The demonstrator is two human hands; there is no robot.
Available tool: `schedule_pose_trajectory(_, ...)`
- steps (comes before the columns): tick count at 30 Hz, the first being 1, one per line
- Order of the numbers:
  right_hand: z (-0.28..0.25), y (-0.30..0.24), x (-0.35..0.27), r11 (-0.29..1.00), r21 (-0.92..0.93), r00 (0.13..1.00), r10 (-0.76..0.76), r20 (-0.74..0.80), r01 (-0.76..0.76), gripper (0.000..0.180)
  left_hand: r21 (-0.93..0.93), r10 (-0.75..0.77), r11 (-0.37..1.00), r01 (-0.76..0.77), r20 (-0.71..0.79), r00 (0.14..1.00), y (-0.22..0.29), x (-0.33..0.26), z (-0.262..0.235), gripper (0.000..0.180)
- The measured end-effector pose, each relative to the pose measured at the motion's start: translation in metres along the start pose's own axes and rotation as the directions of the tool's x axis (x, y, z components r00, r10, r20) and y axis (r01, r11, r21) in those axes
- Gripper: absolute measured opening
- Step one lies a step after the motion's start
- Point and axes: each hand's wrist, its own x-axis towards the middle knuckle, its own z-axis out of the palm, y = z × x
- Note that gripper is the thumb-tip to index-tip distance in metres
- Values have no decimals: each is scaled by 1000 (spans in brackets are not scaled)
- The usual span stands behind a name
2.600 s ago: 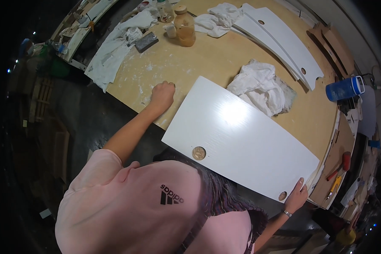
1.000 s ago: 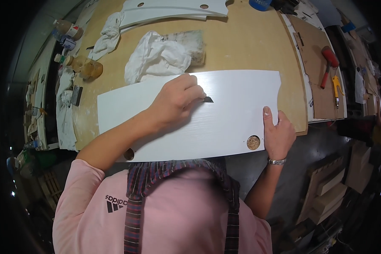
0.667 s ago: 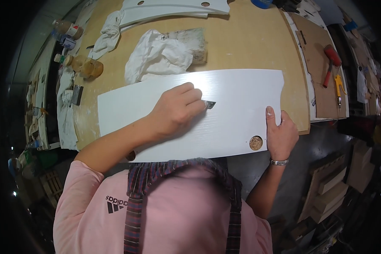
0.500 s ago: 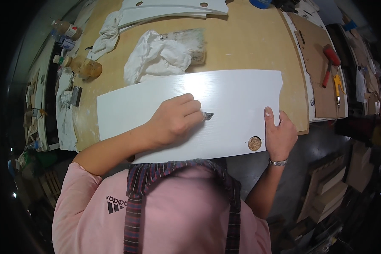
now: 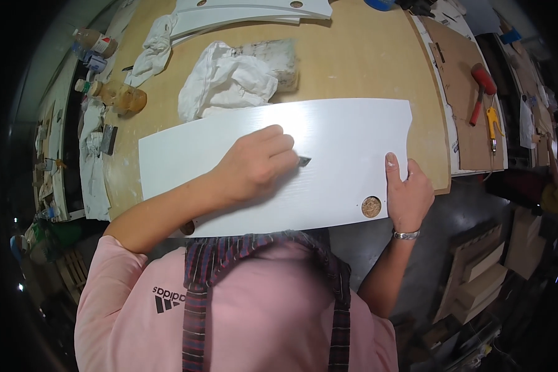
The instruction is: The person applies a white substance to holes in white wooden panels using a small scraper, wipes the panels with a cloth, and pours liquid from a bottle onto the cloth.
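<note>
A white board with a glossy surface lies near the table's front edge, its lower rim close to my body. My left hand is closed over it around a small knife. Only the dark pointed blade sticks out past my fingers, low over the board's middle; the handle is hidden. At the board's right end, my right hand grips the edge, thumb on top and fingers around the side. Just left of that hand, a round hole shows a chipboard core. Part of another hole appears beneath my left forearm.
Behind the board, a white cloth drapes over a worn, stained block. More white boards are stacked at the far side. Bottles stand or lie on the left. A red-headed mallet and yellow air gun lie right.
The whole view has shifted slightly. My left hand and the knife have moved a little away from me across the board, and less of the blade shows. My right hand keeps its grip.
</note>
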Motion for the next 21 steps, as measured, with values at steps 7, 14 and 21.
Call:
schedule_pose_trajectory(7,1,2,1,998,64,1000,-17,-26,19,60,40,-3,999,1,56,998,-3,-1,2,13)
schedule_pose_trajectory(14,2,2,0,999,29,999,-32,-34,33,59,50,11,999,-14,56,998,-5,-2,-4,15)
schedule_pose_trajectory(21,2,3,1,999,35,1000,-23,-19,24,58,41,120,992,-121,9,993,-5,-7,-7,18)
